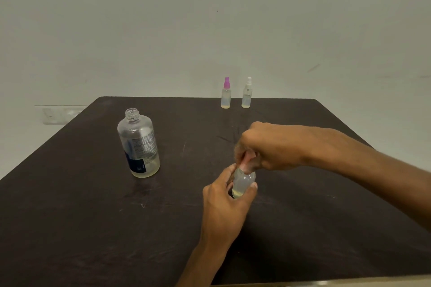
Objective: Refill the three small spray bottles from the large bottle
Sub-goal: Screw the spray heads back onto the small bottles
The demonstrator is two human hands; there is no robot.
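Nearest edge: a pale strip [326, 283] shows at the bottom right, below the dark brown table [70, 228]. Table surface matte, with light scratches and scuffs; a faint sheen near the middle.

Left hand [224, 202] comes up from the bottom edge, fingers and thumb wrapped round the body of a small clear bottle [243, 183]. This bottle stands or hovers close above the table, right of centre; a thin yellowish layer of liquid sits at its base. Right hand [268, 147] reaches in from the right, directly above, fingertips pinching something pinkish at the bottle's neck; the item itself is mostly hidden by the fingers.

Left of the hands, well apart: large bottle [138, 144], upright, uncapped, clear with a dark label low down, a shallow pale liquid level at the bottom.

Far edge of table: purple-topped spray bottle [225, 93] and white-topped spray bottle [247, 93], upright, side by side, not touching, each with a little liquid.

Beyond: plain pale wall [210, 18], a few small marks; a switch plate [58, 114] low at left.
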